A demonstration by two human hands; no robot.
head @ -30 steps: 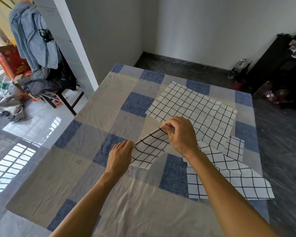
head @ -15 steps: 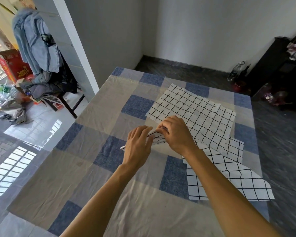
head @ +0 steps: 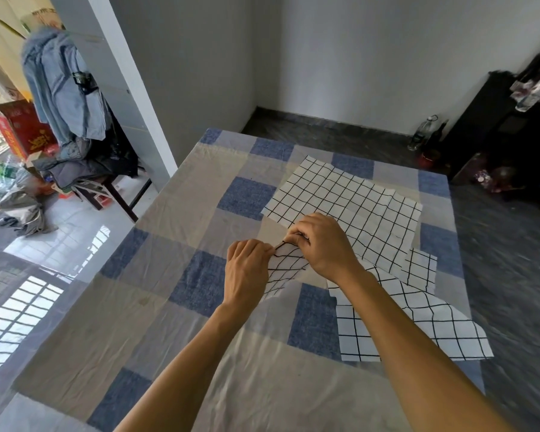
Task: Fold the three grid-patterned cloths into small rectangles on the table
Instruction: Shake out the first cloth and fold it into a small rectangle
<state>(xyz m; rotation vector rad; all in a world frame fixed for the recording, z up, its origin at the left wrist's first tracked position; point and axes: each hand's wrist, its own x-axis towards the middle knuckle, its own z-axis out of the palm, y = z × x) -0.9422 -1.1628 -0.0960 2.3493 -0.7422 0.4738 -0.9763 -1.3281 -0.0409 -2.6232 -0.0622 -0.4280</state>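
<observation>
left hand (head: 247, 271) moved up against right hand (head: 325, 244); both grips pinching cloth (head: 286, 264) above patchwork table (head: 175, 307)

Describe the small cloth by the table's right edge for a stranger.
On the blue-and-beige checked table, look right of the right hand. Between the big far cloth and the near cloth peeks a small piece; its grid squares are the finest.

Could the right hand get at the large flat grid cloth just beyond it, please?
Likely yes: the right hand sits at the near edge of the large flat cloth, which lies uncovered. However, both it and the left hand are pinching the smaller cloth, so it must let go first.
</observation>
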